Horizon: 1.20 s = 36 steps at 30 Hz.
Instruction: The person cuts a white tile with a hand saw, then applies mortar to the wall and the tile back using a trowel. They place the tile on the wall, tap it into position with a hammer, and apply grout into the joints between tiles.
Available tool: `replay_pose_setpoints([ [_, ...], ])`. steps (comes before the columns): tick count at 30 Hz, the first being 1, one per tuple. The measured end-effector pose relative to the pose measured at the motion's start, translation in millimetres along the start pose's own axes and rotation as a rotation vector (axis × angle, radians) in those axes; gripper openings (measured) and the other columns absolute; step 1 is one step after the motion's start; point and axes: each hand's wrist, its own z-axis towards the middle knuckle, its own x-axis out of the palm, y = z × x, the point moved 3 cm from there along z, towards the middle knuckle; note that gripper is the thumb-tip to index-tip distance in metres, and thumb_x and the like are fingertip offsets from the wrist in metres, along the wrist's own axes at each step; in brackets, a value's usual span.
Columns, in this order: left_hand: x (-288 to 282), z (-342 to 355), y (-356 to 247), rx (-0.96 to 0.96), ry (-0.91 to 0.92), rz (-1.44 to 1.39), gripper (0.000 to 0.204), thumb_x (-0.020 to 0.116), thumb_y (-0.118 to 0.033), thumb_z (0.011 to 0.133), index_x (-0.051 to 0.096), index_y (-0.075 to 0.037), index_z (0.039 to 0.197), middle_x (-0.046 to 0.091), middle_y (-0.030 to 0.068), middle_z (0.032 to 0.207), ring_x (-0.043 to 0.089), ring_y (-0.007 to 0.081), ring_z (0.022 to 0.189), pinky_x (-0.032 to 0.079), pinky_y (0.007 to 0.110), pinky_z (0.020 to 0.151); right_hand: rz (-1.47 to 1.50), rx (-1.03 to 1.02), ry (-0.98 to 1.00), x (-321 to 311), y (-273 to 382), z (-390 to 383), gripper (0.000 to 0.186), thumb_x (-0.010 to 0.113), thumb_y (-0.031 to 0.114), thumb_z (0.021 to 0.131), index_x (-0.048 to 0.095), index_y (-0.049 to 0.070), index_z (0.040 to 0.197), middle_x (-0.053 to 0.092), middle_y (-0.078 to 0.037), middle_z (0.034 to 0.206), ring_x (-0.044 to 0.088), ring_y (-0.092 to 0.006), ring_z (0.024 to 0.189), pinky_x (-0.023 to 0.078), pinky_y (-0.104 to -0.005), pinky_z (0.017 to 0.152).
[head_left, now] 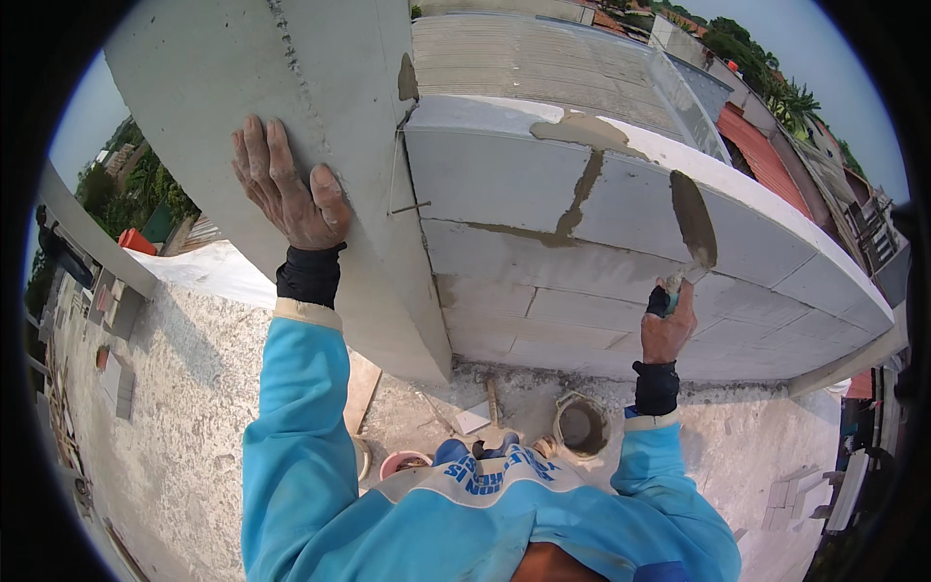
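My left hand [289, 184] lies flat against the grey concrete column [369, 262], fingers stretched out and dusty. In my right hand [669, 325] is a trowel [693, 221], its handle gripped and its long blade pointing up, coated with grey mortar. The blade is in front of the wall of pale lightweight blocks [495, 179]; whether it touches the face I cannot tell. Wet mortar [582, 194] fills a vertical joint to the left of the trowel and spreads along the joint below. More mortar [587, 131] lies on the wall's top edge.
By my feet stand a mortar bucket [582, 424] and a pink basin [402, 463]. A nail [410, 208] with string sticks out near the column's corner. Loose blocks [797, 495] are stacked at right. Beyond the wall lies a corrugated roof [533, 68]. Another person [66, 254] is at far left.
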Motion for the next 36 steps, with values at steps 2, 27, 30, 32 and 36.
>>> replay_pose_setpoints([
  [2, -1.0, -1.0, -1.5, -0.014, 0.009, 0.004, 0.061, 0.037, -0.034, 0.100, 0.045, -0.006, 0.154, 0.042, 0.0189, 0.160, 0.033, 0.0400, 0.152, 0.023, 0.056, 0.125, 0.057, -0.026, 0.029, -16.7, 11.1, 5.1, 0.023, 0.073, 0.007, 0.092, 0.062, 0.003, 0.112, 0.069, -0.019, 0.084, 0.068, -0.0401, 0.075, 0.052, -0.0406, 0.068],
  [27, 4.1, -10.7, 4.4, -0.118, 0.038, -0.123, 0.059, 0.045, -0.042, 0.102, 0.045, -0.018, 0.156, 0.037, 0.0091, 0.166, 0.023, 0.0323, 0.158, 0.006, 0.051, 0.129, 0.323, 0.161, 1.239, 27.1, 193.5, 229.8, 0.037, 0.059, 0.032, 0.106, 0.055, 0.003, 0.130, 0.066, -0.010, 0.092, 0.066, -0.0148, 0.064, 0.053, -0.0264, 0.047],
  [30, 2.8, -9.7, 3.5, -0.125, 0.036, -0.124, 0.058, 0.045, -0.041, 0.102, 0.047, -0.017, 0.154, 0.039, 0.0096, 0.164, 0.025, 0.0329, 0.157, 0.008, 0.052, 0.129, 0.405, 0.117, 1.359, 85.3, 210.9, 236.8, 0.034, 0.057, 0.033, 0.107, 0.058, 0.000, 0.114, 0.067, -0.013, 0.088, 0.067, -0.0193, 0.062, 0.055, -0.0312, 0.049],
  [32, 1.4, -9.0, 2.9, -0.130, 0.029, -0.116, 0.057, 0.044, -0.041, 0.102, 0.048, -0.016, 0.153, 0.041, 0.0099, 0.164, 0.026, 0.0333, 0.157, 0.009, 0.052, 0.129, 0.389, 0.183, 1.453, 120.7, 218.9, 242.0, 0.040, 0.057, 0.040, 0.106, 0.058, 0.000, 0.109, 0.066, -0.015, 0.088, 0.067, -0.0219, 0.065, 0.056, -0.0339, 0.051],
  [36, 1.4, -9.3, 2.2, -0.131, 0.022, -0.109, 0.056, 0.043, -0.041, 0.103, 0.050, -0.016, 0.152, 0.042, 0.0101, 0.163, 0.027, 0.0334, 0.157, 0.011, 0.052, 0.129, 0.362, 0.445, 1.561, 157.6, 232.1, 249.4, 0.049, 0.057, 0.049, 0.104, 0.059, 0.000, 0.104, 0.065, -0.017, 0.088, 0.067, -0.0248, 0.071, 0.056, -0.0352, 0.056],
])
